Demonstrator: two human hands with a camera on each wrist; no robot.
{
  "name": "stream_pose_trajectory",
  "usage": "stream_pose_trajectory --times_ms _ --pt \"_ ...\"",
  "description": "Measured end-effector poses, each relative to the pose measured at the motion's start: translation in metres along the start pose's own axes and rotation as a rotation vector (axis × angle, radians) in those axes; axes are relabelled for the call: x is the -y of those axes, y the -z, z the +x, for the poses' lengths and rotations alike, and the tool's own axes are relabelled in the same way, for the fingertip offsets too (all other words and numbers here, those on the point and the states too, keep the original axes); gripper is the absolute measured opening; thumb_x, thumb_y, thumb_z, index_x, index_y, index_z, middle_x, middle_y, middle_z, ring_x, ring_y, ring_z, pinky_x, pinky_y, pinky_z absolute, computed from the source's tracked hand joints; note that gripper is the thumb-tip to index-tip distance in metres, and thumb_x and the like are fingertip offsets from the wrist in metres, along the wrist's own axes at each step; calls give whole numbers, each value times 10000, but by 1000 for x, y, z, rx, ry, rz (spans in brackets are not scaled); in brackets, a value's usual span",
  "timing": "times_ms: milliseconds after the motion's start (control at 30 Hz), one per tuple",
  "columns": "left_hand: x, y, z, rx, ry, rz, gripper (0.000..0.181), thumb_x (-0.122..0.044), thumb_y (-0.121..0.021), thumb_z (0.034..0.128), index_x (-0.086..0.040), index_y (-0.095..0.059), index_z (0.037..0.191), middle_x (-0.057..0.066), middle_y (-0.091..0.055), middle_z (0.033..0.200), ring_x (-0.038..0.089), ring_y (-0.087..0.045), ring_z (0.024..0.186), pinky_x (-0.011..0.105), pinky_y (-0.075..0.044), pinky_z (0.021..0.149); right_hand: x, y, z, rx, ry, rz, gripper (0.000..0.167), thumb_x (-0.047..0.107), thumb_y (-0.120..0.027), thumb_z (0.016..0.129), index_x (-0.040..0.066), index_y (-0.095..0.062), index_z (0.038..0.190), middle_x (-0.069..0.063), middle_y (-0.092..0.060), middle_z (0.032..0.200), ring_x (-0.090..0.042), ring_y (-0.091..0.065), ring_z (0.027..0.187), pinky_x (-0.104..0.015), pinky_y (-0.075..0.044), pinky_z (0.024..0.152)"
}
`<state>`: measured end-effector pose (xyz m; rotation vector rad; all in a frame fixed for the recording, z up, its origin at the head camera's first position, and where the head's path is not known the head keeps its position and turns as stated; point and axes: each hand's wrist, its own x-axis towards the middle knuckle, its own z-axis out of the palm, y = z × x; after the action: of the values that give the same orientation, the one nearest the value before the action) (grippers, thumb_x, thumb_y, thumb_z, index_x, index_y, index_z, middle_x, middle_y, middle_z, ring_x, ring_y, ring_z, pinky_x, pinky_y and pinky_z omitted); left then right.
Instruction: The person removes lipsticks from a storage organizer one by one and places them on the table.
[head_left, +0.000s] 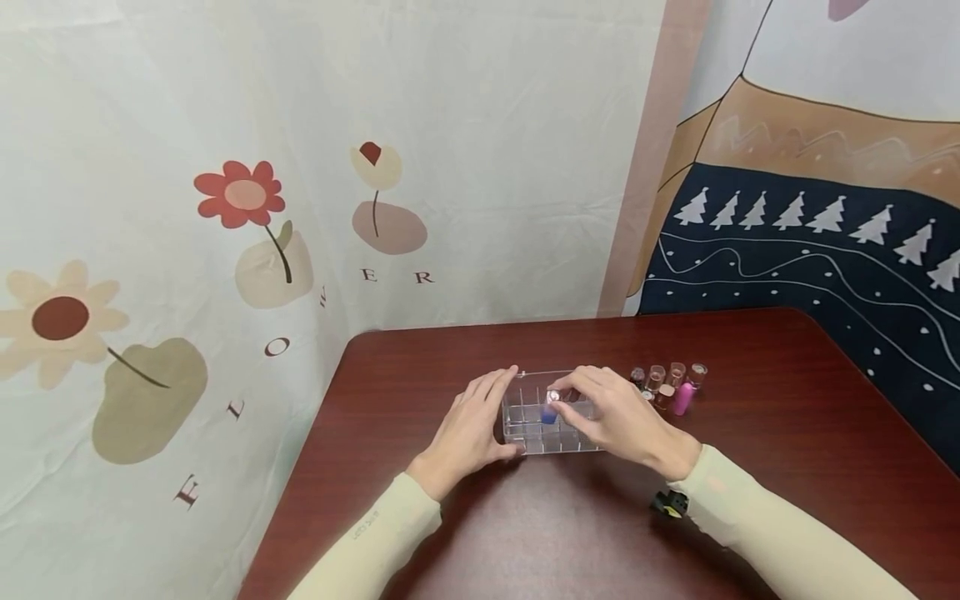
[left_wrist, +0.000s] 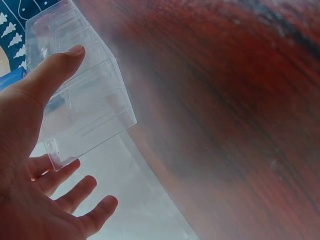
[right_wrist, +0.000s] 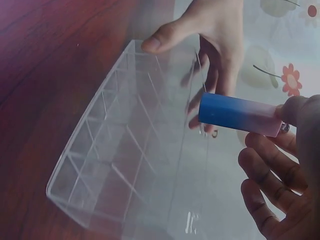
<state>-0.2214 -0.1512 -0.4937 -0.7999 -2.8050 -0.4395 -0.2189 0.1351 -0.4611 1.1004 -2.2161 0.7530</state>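
Observation:
A clear plastic organizer (head_left: 534,437) divided into small compartments stands on the table. My left hand (head_left: 468,423) grips its left end, the thumb at the front edge and the fingers round the back corner. In the left wrist view the left thumb lies across the clear organizer (left_wrist: 92,100). My right hand (head_left: 618,414) pinches a small cylindrical tube (right_wrist: 237,115) by its pink end, between thumb and fingertips. The tube fades from blue to pink and has a shiny silver knob at the pink end. In the head view the tube (head_left: 550,412) hangs over the compartments, blue end down.
Just right of the organizer stands a group of several small capped containers (head_left: 656,377), with a bright pink tube (head_left: 683,399) among them. The dark red wooden table (head_left: 420,367) ends at printed cloth hangings (head_left: 487,208) behind and to the left.

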Motion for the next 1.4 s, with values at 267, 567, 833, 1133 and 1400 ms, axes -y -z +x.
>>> stream_pose_trajectory --times_ms 267,567,833,1133,1400 --pt "0 -1 0 -3 3 8 1355 -433 -1127 756 -133 -348 1823 129 -549 1766 396 -583 1589 627 -607 1202 -8 16 -8 -20 -27 -2 403 77 -994 892 154 -816 1246 57 -814 1091 -114 -724 953 -369 -654 855" --pt "0 -1 0 -13 -1 14 1352 -459 -1121 760 -137 -351 1823 119 -555 1759 387 -583 1588 625 -614 1185 -16 38 -15 -40 -66 -48 417 63 -987 888 133 -822 1265 44 -809 1080 -99 -638 870 -206 -532 816" --pt "-1 -1 0 -7 -1 19 1350 -458 -1119 766 -140 -344 1824 115 -547 1770 386 -576 1597 619 -611 1195 -22 58 -21 -67 -89 -77 416 43 -973 894 143 -830 1271 61 -824 1111 -69 -629 876 -192 -512 795" --pt "-1 1 0 -6 -2 15 1350 -452 -1120 767 -136 -344 1825 118 -543 1771 384 -571 1601 620 -608 1195 -28 79 -34 -60 -188 -120 445 44 -997 877 138 -825 1276 38 -823 1092 -93 -665 858 -155 -558 793" --pt "-1 0 0 6 1 10 1346 -460 -1112 781 -134 -332 1829 122 -536 1779 393 -566 1608 629 -604 1204 -34 94 -44 -80 -218 -159 476 29 -1006 844 132 -834 1276 -2 -842 1112 -82 -608 860 -150 -532 766"
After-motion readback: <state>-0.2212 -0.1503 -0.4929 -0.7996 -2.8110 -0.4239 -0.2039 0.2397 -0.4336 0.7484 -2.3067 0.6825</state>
